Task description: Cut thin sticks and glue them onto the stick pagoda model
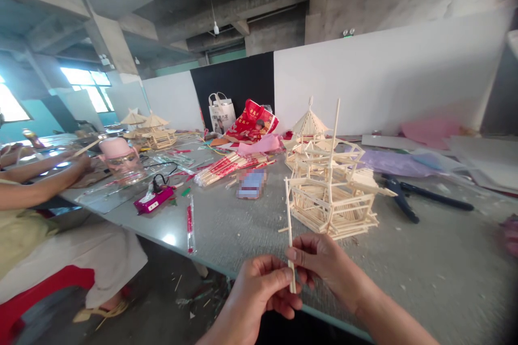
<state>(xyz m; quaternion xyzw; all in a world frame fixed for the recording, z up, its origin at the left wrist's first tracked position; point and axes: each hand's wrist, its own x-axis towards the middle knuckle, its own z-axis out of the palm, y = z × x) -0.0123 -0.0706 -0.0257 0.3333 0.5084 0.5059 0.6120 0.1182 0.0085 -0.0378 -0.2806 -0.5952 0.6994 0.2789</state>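
Close to the table's front edge, my left hand [272, 285] pinches the lower end of a thin pale wooden stick [288, 210]. Slightly higher on the same stick, my right hand [319, 259] grips it between thumb and fingers. The stick is nearly upright, leaning a little left; whether it is one stick or two laid together I cannot tell. Just beyond my hands stands a pavilion-like model [332, 199] built of wooden sticks, with open railings and one tall stick rising from its front. Behind it shows a pointed stick roof [309, 123].
Bundled chopsticks [230, 167] and a phone [251, 183] lie left of the model. Dark-handled pliers or cutters [404, 197] lie right. A purple power strip [154, 199], a pink-lidded jar [119, 159] and other stick models [156, 129] are farther left, near a seated person [40, 221].
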